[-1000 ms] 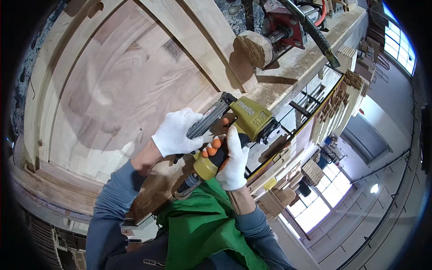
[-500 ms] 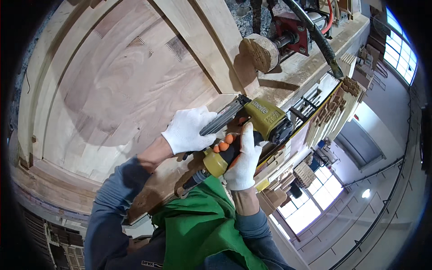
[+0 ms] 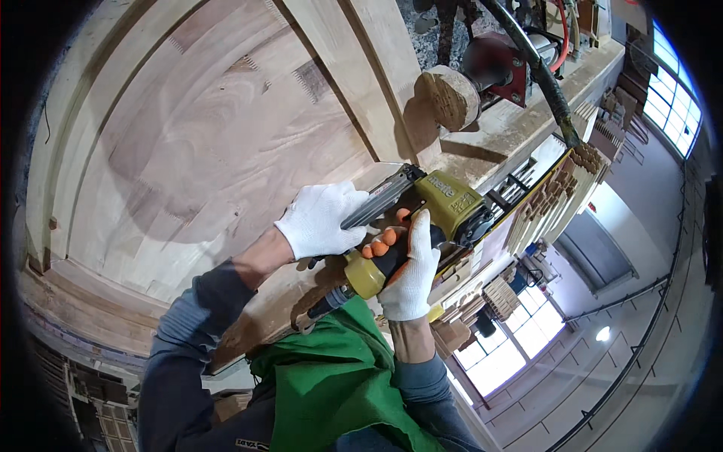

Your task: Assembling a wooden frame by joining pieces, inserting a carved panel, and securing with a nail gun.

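Note:
A yellow and black pneumatic nail gun [image 3: 449, 202] lies across between both hands, its nose at the corner of a wooden panel frame. My right hand [image 3: 409, 271], in a white glove with orange fingertips, wraps round the gun's black handle. My left hand [image 3: 322, 218], gloved too, grips the gun's dark magazine [image 3: 382, 197], its fingers hidden beneath. An air-hose fitting [image 3: 329, 301] hangs from the handle's end near my green apron [image 3: 339, 377]. Under the gun spreads the pale wood panel [image 3: 203, 143] with its frame strip [image 3: 343, 68].
A round wooden block on a red clamp [image 3: 508, 71] stands beyond the panel's corner. A thick dark hose [image 3: 546, 83] runs down past it. Stacked wood strips [image 3: 553, 203] lie to the right, with windows [image 3: 512, 339] behind. A bench edge [image 3: 90, 301] borders the panel at left.
The panel and clamp have shifted slightly right and down in the picture. Both hands keep their hold on the nail gun, whose nose stays by the frame corner.

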Demonstrator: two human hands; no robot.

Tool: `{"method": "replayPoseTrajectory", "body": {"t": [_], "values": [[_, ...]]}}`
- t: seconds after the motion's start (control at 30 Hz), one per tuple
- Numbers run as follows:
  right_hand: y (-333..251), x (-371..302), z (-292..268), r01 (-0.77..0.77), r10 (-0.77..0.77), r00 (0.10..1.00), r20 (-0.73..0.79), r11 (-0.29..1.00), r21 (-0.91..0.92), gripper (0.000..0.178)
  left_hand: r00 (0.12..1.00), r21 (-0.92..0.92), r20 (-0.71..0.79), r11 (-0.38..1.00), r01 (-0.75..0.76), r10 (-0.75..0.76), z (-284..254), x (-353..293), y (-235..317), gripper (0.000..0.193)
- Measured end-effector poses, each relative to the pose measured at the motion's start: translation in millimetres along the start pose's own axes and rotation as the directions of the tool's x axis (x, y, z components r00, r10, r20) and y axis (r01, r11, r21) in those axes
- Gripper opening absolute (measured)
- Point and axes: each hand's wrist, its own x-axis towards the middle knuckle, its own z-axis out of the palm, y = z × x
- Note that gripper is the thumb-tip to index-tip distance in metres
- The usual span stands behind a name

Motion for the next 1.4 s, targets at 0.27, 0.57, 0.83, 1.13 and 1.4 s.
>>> {"method": "replayPoseTrajectory", "body": {"t": [0.27, 0.57, 0.83, 1.13, 1.4], "values": [[2.2, -2.7, -0.4, -0.002, 0.001, 0.999, 0.032, 1.0, 0.025, 0.032, 1.0, -0.079, 0.014, 0.997, -0.026, 0.027, -2.3, 0.2, -1.0, 0.025], [11.1, -10.6, -1.3, -0.02, 0.013, 0.997, 0.08, 0.996, 0.083, 0.035, 0.998, -0.113, -0.023, 0.992, -0.059, 0.057, -7.4, -11.4, -6.4, 0.028], [7.8, -6.7, -7.0, -0.042, 0.032, 0.994, 0.102, 0.994, 0.1, 0.034, 0.997, -0.145, -0.026, 0.987, -0.074, 0.071, -6.7, -7.4, -3.8, 0.031], [-4.0, -18.4, 1.6, -0.025, 0.032, 0.982, 0.185, 0.999, -0.043, 0.029, 0.985, -0.294, -0.139, 0.946, -0.14, 0.102, -10.7, -18.6, -9.4, 0.036], [-103.2, -63.0, 47.4, 0.693, -0.209, 0.717, 0.665, 0.314, -0.649, 0.027, 0.702, -0.376, -0.676, 0.924, -0.071, -0.221, 41.3, -22.6, 11.9, 0.029]]}}
